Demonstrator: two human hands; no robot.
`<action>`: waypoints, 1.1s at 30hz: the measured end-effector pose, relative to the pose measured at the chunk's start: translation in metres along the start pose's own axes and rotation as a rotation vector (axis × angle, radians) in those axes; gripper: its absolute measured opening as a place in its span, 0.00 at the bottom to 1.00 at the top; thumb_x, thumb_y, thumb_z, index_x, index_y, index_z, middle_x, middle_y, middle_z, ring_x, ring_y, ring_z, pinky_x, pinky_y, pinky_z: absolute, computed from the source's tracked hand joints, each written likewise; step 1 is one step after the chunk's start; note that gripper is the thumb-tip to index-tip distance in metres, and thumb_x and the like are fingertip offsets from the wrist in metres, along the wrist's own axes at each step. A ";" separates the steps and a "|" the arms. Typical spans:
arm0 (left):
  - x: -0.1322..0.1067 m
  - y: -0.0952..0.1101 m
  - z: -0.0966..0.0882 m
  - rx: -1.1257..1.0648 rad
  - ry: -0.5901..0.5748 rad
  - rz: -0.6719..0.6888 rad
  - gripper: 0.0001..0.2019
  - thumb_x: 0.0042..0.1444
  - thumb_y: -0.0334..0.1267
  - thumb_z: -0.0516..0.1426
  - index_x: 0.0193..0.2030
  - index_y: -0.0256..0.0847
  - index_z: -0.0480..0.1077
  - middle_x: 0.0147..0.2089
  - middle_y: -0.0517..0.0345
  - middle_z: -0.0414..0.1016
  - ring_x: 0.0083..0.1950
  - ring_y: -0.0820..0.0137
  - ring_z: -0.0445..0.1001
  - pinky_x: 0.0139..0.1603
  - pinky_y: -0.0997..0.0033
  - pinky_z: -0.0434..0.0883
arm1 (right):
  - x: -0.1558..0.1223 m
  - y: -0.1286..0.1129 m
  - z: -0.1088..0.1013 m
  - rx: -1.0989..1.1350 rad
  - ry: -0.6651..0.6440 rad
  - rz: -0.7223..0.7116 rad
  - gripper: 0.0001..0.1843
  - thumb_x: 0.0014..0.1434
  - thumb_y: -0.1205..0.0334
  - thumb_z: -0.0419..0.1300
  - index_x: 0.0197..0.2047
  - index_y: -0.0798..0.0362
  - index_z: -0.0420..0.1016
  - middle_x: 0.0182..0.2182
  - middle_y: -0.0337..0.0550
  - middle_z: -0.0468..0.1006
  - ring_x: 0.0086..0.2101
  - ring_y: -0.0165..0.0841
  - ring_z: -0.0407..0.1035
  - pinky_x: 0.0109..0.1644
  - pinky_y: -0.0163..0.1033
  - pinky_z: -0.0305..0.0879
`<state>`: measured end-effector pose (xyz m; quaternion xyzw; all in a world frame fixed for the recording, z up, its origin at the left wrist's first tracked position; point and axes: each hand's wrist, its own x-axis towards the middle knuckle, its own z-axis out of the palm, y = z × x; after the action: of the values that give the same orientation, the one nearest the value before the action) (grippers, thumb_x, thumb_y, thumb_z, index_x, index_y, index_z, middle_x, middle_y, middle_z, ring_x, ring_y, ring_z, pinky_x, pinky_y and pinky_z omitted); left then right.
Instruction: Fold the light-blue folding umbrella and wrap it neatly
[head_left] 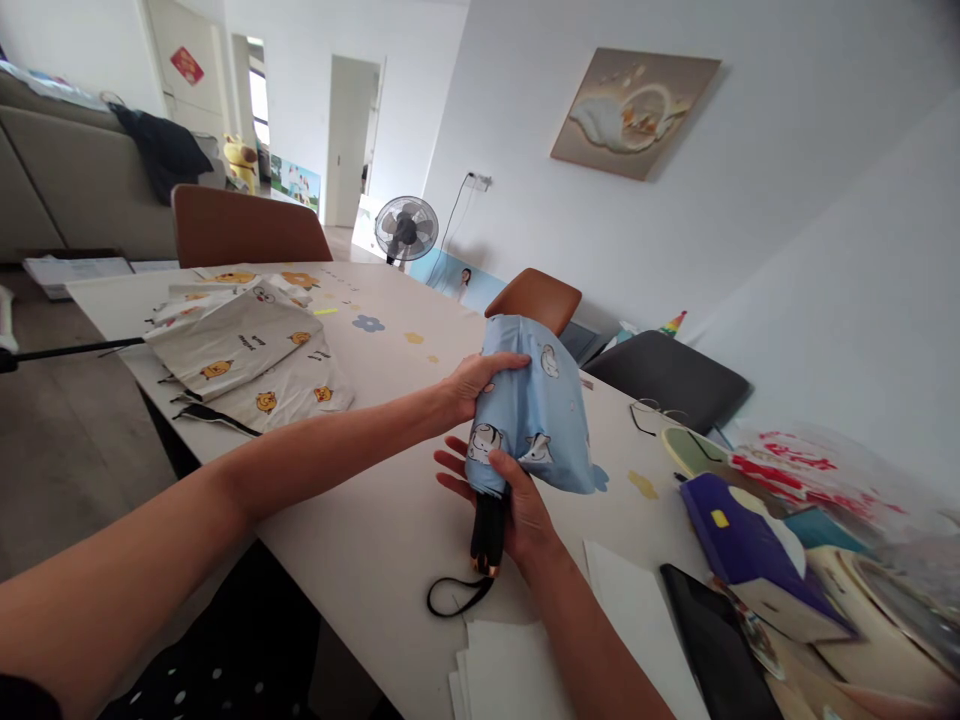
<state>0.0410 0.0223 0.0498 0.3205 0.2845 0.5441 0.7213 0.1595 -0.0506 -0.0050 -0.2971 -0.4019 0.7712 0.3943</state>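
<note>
A folded light-blue umbrella [540,410] with cartoon animal prints stands upright over the white table [375,530]. My left hand [476,383] wraps around the upper part of its fabric. My right hand [517,505] closes around the lower fabric just above the black handle [487,535], whose black wrist strap [457,597] trails onto the table.
A second, white umbrella with orange prints [240,355] lies folded at the table's far left. White papers [525,660], a black tablet [712,640], purple and other books [757,550] and glasses [652,412] crowd the right side. Brown chairs [240,225] and a fan [406,228] stand behind.
</note>
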 end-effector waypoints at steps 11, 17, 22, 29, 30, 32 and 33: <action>0.017 -0.014 -0.020 -0.008 0.121 -0.067 0.21 0.37 0.42 0.65 0.39 0.36 0.69 0.38 0.47 0.75 0.41 0.60 0.73 0.41 0.63 0.71 | 0.006 0.003 -0.003 -0.123 0.169 -0.008 0.10 0.46 0.60 0.62 0.27 0.55 0.64 0.19 0.33 0.65 0.14 0.20 0.51 0.11 0.27 0.51; 0.020 -0.021 -0.025 0.103 0.262 0.007 0.19 0.38 0.47 0.64 0.35 0.38 0.69 0.41 0.49 0.74 0.44 0.63 0.71 0.43 0.67 0.69 | 0.010 0.007 0.006 -0.271 0.406 0.006 0.13 0.42 0.60 0.63 0.26 0.52 0.60 0.12 0.28 0.57 0.12 0.23 0.52 0.10 0.30 0.52; 0.005 -0.050 -0.013 0.380 0.310 -0.005 0.11 0.41 0.41 0.62 0.29 0.38 0.68 0.35 0.52 0.74 0.40 0.64 0.71 0.36 0.70 0.69 | 0.013 0.007 0.001 -0.390 0.514 -0.057 0.13 0.44 0.55 0.61 0.25 0.52 0.62 0.11 0.31 0.60 0.12 0.25 0.56 0.11 0.31 0.55; 0.005 -0.064 -0.016 0.189 0.088 -0.154 0.06 0.42 0.32 0.59 0.28 0.35 0.67 0.27 0.55 0.72 0.32 0.70 0.71 0.33 0.72 0.70 | 0.008 0.002 0.000 -0.540 0.528 -0.098 0.19 0.46 0.47 0.59 0.33 0.55 0.66 0.12 0.33 0.65 0.12 0.31 0.62 0.12 0.34 0.60; 0.006 -0.062 -0.017 0.208 0.114 -0.134 0.05 0.42 0.32 0.58 0.27 0.35 0.67 0.26 0.56 0.71 0.30 0.70 0.70 0.31 0.72 0.70 | 0.008 0.001 0.001 -0.476 0.513 -0.091 0.21 0.47 0.46 0.59 0.37 0.55 0.66 0.13 0.34 0.68 0.14 0.32 0.64 0.14 0.35 0.62; 0.006 -0.058 -0.018 0.270 0.193 -0.094 0.04 0.42 0.31 0.58 0.26 0.35 0.65 0.23 0.58 0.68 0.27 0.71 0.68 0.28 0.71 0.69 | 0.008 0.000 0.002 -0.315 0.467 -0.071 0.24 0.48 0.45 0.58 0.43 0.54 0.65 0.18 0.37 0.72 0.18 0.34 0.69 0.18 0.37 0.67; 0.006 -0.056 -0.018 0.288 0.223 -0.082 0.04 0.41 0.31 0.58 0.26 0.35 0.65 0.23 0.59 0.67 0.26 0.71 0.68 0.27 0.71 0.69 | 0.009 0.000 0.001 -0.237 0.438 -0.056 0.25 0.49 0.46 0.58 0.45 0.53 0.64 0.21 0.38 0.73 0.20 0.35 0.70 0.20 0.39 0.69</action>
<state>0.0629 0.0198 -0.0053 0.3466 0.4504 0.5000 0.6535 0.1542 -0.0435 -0.0052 -0.4902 -0.4026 0.6246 0.4556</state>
